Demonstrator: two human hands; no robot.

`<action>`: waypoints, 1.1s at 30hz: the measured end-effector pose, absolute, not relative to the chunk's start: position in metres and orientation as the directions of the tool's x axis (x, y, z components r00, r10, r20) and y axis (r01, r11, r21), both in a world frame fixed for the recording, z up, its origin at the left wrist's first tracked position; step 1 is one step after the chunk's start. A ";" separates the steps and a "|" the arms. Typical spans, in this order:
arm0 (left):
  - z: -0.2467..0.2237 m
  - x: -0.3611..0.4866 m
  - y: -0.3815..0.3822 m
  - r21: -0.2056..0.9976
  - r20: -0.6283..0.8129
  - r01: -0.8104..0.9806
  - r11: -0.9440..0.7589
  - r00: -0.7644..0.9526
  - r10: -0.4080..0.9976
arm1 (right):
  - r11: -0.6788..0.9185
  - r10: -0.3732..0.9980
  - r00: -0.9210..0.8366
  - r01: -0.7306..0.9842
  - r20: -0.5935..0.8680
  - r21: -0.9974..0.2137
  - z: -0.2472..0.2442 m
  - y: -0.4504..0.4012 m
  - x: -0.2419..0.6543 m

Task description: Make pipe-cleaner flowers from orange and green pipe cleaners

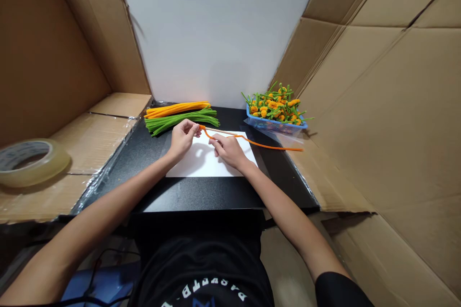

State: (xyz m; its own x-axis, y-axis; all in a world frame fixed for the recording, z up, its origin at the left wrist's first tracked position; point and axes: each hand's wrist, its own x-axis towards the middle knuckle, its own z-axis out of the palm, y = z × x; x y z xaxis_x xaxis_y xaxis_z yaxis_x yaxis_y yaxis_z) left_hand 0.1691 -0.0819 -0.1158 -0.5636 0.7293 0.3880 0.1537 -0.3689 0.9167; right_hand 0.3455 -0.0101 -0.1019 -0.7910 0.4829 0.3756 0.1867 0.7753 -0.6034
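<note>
My left hand (184,137) pinches one end of a thin wooden stick (220,130), where an orange pipe cleaner (266,145) is wound around it in a few tight coils. From the coils the pipe cleaner dips down to my right hand (227,148), whose thumb and fingers are closed on it. Its loose tail runs out past that hand to the right. Both hands are just above a white sheet of paper (201,167). The stick's far end points right, behind my right hand.
Orange pipe cleaners (176,108) and green pipe cleaners (180,121) lie bundled at the back left of the black table (158,196). A blue basket (277,124) of orange and green pipe-cleaner flowers stands back right. A tape roll (59,163) rests on cardboard at left. Cardboard walls flank both sides.
</note>
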 end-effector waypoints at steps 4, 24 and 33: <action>-0.112 0.169 -0.087 0.882 0.461 0.390 -0.266 -0.590 0.662 | 0.820 0.495 -0.738 0.222 0.459 -0.527 -0.101 -0.007 0.349; -0.095 0.172 -0.095 0.942 0.309 0.149 -0.300 -0.035 0.951 | 0.562 0.641 -0.661 0.060 0.389 -0.825 -0.094 0.026 0.357; -0.110 0.166 -0.083 0.913 0.309 -0.067 -0.402 -0.530 0.790 | 0.691 0.516 -0.797 0.170 0.314 -0.702 -0.109 0.011 0.347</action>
State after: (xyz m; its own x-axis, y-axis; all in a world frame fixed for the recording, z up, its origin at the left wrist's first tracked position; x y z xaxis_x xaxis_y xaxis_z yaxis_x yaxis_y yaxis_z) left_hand 0.1664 -0.0827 -0.1101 -0.5298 0.7900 0.3086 -0.0673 -0.4018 0.9132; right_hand 0.3472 0.0107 -0.1093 -0.7971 0.5156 0.3144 0.1700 0.6912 -0.7024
